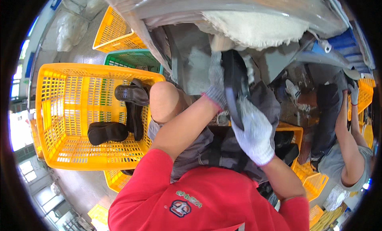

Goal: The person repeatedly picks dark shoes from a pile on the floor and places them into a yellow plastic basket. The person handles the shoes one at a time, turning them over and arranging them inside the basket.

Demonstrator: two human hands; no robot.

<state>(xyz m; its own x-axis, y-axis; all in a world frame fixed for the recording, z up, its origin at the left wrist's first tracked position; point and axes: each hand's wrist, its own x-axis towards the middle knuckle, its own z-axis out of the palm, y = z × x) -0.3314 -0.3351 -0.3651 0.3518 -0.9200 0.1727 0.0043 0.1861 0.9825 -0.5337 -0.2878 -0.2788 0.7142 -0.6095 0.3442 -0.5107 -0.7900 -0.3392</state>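
Note:
A black shoe (234, 74) is held upright between my two gloved hands, its upper end just below a white fluffy buffing wheel (258, 28). My right hand (254, 129), in a white knit glove, is closed round the lower end of the shoe. My left hand (216, 74), in a greyish glove, grips the shoe from its left side; its fingers are partly hidden and blurred near the wheel. Whether the shoe touches the wheel I cannot tell. Several dark shoes, among them a black one (107, 133) and a brownish clog (133, 92), lie in a yellow crate (75, 166) at my left.
A grey machine hood (187, 6) surrounds the wheel. Behind the yellow crate stand a green crate (131, 54) and another yellow crate (115, 28). More dark shoes sit in a crate (296, 135) at my right. Further right, another person (346, 159) works with gloved hands.

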